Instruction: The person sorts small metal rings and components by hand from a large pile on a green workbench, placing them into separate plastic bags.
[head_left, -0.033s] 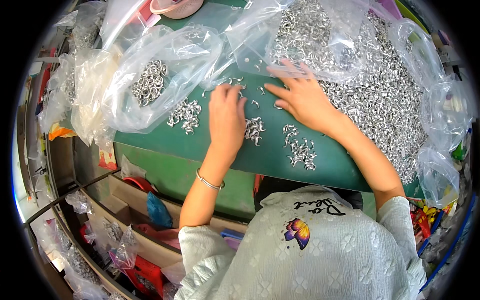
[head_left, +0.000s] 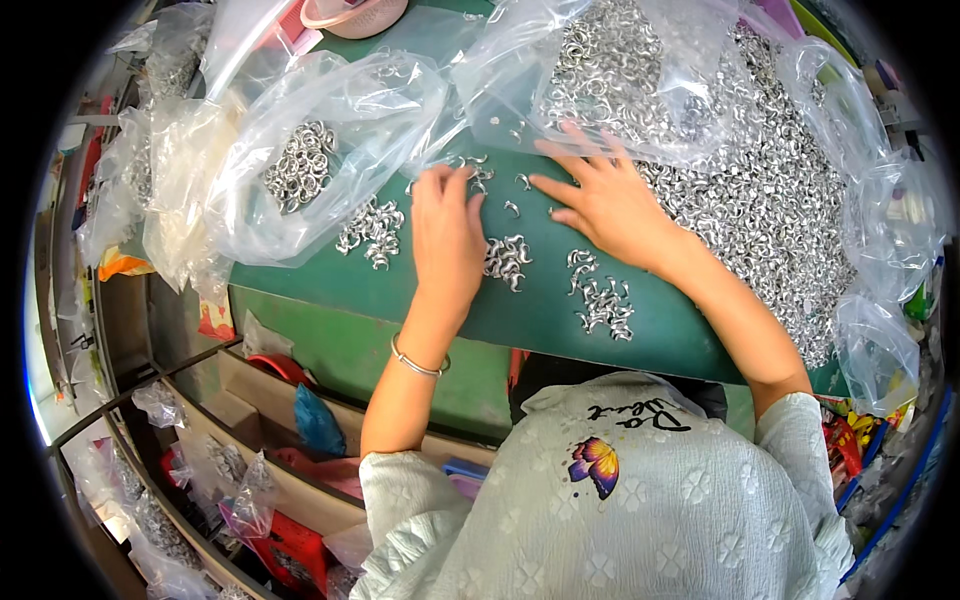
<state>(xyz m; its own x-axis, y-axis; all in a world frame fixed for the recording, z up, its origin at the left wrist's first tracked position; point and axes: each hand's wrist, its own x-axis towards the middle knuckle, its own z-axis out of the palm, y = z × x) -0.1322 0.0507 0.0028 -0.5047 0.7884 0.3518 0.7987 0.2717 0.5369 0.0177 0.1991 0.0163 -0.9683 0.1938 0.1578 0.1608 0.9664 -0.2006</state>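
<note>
Head view, steeply down, close.

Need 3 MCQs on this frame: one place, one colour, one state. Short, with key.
1. Where does the big heap of metal pieces lie?
A. on the person's right
B. on the person's left
C. under the table

2. What colour is the mat?
A. red
B. green
C. white

3. How is the left hand posed?
A. closed in a fist
B. raised off the mat
C. flat, palm down, fingers on small pieces

Key: 1 A, the heap fills the table's right side. 2 B, bare mat shows green between the small piles. 3 C, the hand lies spread on the mat.
</note>
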